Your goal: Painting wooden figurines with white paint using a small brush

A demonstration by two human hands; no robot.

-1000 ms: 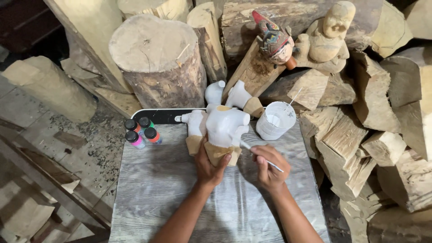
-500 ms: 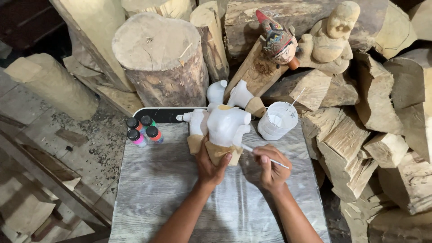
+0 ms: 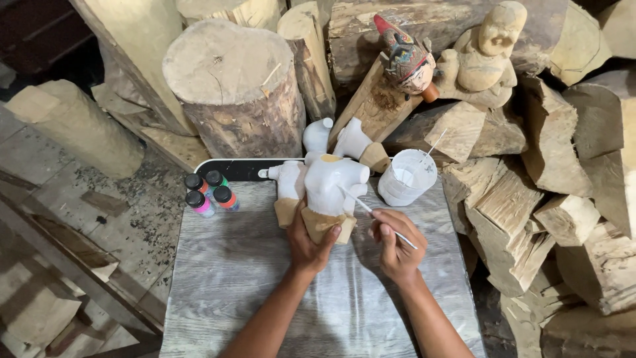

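A wooden carved figure (image 3: 329, 187), coated white above and bare wood at its base, stands on the grey wood-grain table (image 3: 232, 285). My left hand (image 3: 309, 241) grips the figure's bare base from below. My right hand (image 3: 395, 244) pinches a thin white brush (image 3: 371, 211), whose tip touches the white side of the figure. Two more white-coated carved pieces (image 3: 344, 140) lie just behind it.
A white cup of paint (image 3: 407, 176) with a stick in it sits right of the figure. Several small paint bottles (image 3: 209, 193) stand at the table's left rear. Logs, a big stump (image 3: 235, 89) and two carved figures (image 3: 450, 59) crowd the back and right.
Both hands and the figure stay almost where they were. The brush tip has shifted slightly along the figure's white side.
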